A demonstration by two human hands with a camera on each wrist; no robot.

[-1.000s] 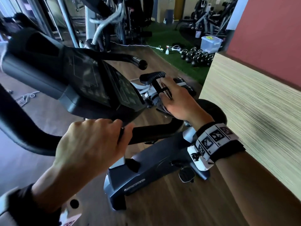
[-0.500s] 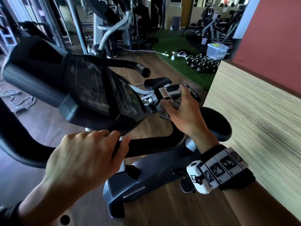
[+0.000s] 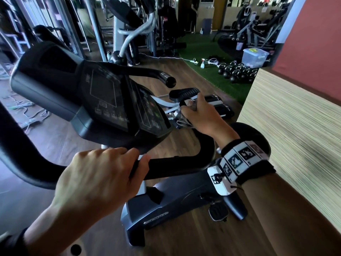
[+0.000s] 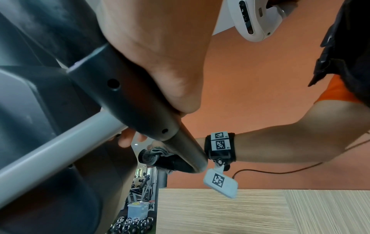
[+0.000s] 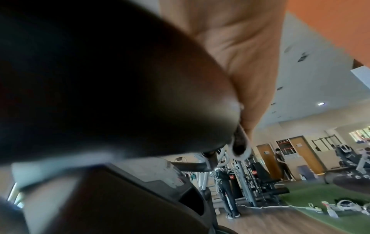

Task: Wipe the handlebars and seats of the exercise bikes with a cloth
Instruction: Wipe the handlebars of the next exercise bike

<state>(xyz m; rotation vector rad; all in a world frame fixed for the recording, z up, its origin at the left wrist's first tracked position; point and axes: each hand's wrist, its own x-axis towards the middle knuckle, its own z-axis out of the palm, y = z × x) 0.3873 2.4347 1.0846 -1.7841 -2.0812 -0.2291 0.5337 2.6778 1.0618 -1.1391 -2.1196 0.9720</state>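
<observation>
Gripping the near bar of the handlebar (image 3: 175, 167), the left hand (image 3: 97, 180) has its fingers curled over the top and its thumb underneath, just below the console (image 3: 103, 100). From the left wrist view the palm (image 4: 160, 52) presses on the bar where the grey post (image 4: 60, 147) joins it. Behind the console the far grip (image 3: 162, 76) ends in a round cap. To the right, the right hand (image 3: 201, 115) is closed round the tip of the right grip, pressing a grey cloth (image 3: 181, 122) against it; a fold of the cloth (image 4: 154, 154) shows wrapped on that grip from the left wrist view. A marker band (image 3: 243, 157) circles the right wrist. Kettlebells (image 3: 236, 71) sit on the green turf beyond, beside a wooden wall (image 3: 295, 126) at the right edge.
</observation>
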